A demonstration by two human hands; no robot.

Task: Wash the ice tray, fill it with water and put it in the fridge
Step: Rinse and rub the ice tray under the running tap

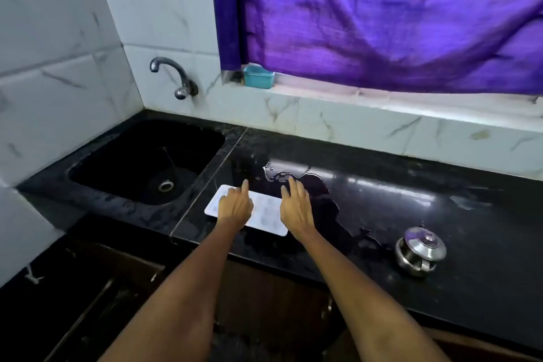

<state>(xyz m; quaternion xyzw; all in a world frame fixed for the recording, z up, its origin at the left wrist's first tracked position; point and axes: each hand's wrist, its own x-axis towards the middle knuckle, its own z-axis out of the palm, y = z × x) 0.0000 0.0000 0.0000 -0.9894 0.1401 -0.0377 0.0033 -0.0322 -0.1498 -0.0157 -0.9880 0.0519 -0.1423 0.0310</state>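
A white ice tray (pixel 266 213) lies flat on the black counter (pixel 382 209), just right of the sink. My left hand (pixel 235 206) is over the tray's left half with fingers straight, the index finger pointing away from me. Over the tray's right end is my right hand (pixel 296 209), fingers spread and straight, the fingertips past the tray's far edge. Neither hand is curled round the tray. Whether the hands touch it I cannot tell.
The black sink (pixel 97 167) lies left of the tray, a wall tap (pixel 173 73) above it. Spilled water (pixel 282 176) pools beyond the tray. A steel lidded pot (pixel 420 251) stands at the right front. A teal tub (pixel 258 76) sits on the sill under a purple curtain (pixel 382 15).
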